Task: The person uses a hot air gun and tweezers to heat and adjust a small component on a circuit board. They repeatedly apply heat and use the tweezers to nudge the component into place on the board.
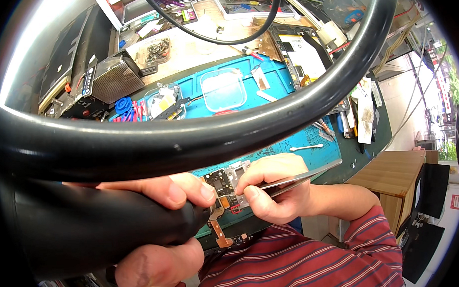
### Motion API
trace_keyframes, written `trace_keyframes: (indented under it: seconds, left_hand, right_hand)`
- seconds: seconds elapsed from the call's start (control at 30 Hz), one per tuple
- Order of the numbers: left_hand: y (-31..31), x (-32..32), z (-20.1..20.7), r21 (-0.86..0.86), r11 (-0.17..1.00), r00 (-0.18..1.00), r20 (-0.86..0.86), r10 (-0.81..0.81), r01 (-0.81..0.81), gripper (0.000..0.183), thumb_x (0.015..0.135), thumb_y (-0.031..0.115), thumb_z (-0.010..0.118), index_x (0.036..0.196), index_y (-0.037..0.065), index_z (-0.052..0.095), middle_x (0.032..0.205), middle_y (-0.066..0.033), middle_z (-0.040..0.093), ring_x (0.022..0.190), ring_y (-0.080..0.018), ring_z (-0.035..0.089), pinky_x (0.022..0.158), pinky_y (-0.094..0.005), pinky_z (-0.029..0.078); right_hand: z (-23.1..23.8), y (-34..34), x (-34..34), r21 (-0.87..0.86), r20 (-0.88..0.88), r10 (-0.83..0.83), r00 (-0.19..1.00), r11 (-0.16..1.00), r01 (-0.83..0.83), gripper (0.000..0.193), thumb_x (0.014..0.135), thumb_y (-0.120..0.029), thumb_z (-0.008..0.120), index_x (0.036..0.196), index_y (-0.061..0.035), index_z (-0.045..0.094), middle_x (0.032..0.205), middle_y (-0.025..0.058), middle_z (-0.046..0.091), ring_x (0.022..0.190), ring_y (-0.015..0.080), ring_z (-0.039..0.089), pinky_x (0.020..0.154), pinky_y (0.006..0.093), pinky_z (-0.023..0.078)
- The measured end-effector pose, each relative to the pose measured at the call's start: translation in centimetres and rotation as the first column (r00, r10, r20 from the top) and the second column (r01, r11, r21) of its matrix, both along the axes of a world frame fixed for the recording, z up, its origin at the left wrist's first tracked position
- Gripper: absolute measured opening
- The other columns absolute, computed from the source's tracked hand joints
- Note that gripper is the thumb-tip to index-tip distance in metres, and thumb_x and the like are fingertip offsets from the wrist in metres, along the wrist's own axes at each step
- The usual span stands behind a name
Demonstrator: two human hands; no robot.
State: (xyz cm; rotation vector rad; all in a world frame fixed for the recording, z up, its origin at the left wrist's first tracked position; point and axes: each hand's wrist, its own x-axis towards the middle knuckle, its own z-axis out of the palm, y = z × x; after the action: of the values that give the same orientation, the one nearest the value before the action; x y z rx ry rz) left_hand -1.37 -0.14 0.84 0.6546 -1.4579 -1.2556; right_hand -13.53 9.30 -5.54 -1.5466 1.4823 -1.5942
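My left hand (160,262) is wrapped round the thick black handle of a hot-air gun (106,229), its fingers above and its thumb side below. The gun's narrow end points right, close to a small dark circuit board (219,182). Beside the board is a silver metal fixture (238,172). My right hand (276,187) pinches a flat grey metal tool, seemingly tweezers (311,175), whose back end sticks out to the right. Its tip is hidden by my fingers at the board's right edge. A copper-coloured flex strip (220,232) lies just below the board.
A thick black hose (189,140) arches across the view. Behind it, a blue work mat (282,146) carries a cotton swab (306,147) and a clear plastic box (222,90). An opened device (299,52) lies at the back right; a wooden cabinet (387,176) stands at right.
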Motion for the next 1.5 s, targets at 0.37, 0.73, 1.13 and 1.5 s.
trace_keyframes:
  seconds: [0.37, 0.73, 1.13, 1.5]
  left_hand:
    - [0.3, 0.4, 0.1, -0.006, 1.000, 0.999, -0.021, -0.026, 0.026, 0.074, 0.091, 0.063, 0.038, 0.126, -0.002, 0.033, 0.078, -0.0056, 0.047, 0.052, -0.0141, 0.052, 0.048, -0.0265, 0.048]
    - [-0.4, 0.8, -0.5, -0.122, 0.985, 0.981, -0.138, -0.135, 0.118, 0.069, 0.093, 0.054, 0.045, 0.127, -0.004, 0.034, 0.075, -0.0070, 0.048, 0.052, -0.0160, 0.052, 0.049, -0.0276, 0.047]
    - [-0.3, 1.6, 0.4, -0.225, 0.949, 0.926, -0.258, -0.276, 0.220, 0.036, 0.098, 0.032, 0.047, 0.117, 0.001, 0.041, 0.081, -0.0091, 0.055, 0.058, -0.0150, 0.057, 0.053, -0.0267, 0.048]
    - [0.6, 4.7, 2.9, -0.253, 0.951, 0.950, -0.207, -0.233, 0.178, 0.028, 0.097, 0.022, 0.051, 0.115, 0.001, 0.046, 0.074, -0.0066, 0.056, 0.055, -0.0120, 0.056, 0.050, -0.0242, 0.044]
  right_hand:
    - [0.1, 0.5, -0.2, 0.019, 0.034, -0.018, 0.999, 1.000, 0.018, 0.004, 0.076, -0.002, 0.060, 0.078, -0.0004, 0.063, 0.065, 0.0074, 0.063, 0.050, 0.0139, 0.058, 0.047, 0.0254, 0.046]
    - [1.4, 2.1, -1.1, 0.029, 0.231, -0.280, 0.932, 0.959, 0.281, 0.016, 0.087, -0.005, 0.059, 0.100, 0.0031, 0.065, 0.084, 0.0066, 0.064, 0.070, 0.0086, 0.057, 0.062, 0.0232, 0.046]
    - [2.0, 3.2, -2.1, 0.073, -0.645, 0.005, 0.764, 0.996, 0.056, 0.058, 0.066, -0.034, 0.081, 0.111, -0.0070, 0.058, 0.117, 0.0117, 0.062, 0.104, 0.0307, 0.058, 0.090, 0.0388, 0.046]
    - [1.5, 3.1, -1.3, 0.188, -0.436, 0.105, 0.894, 0.982, -0.024, 0.046, 0.063, -0.007, 0.083, 0.098, -0.0050, 0.053, 0.115, 0.0135, 0.063, 0.100, 0.0285, 0.060, 0.087, 0.0356, 0.047]
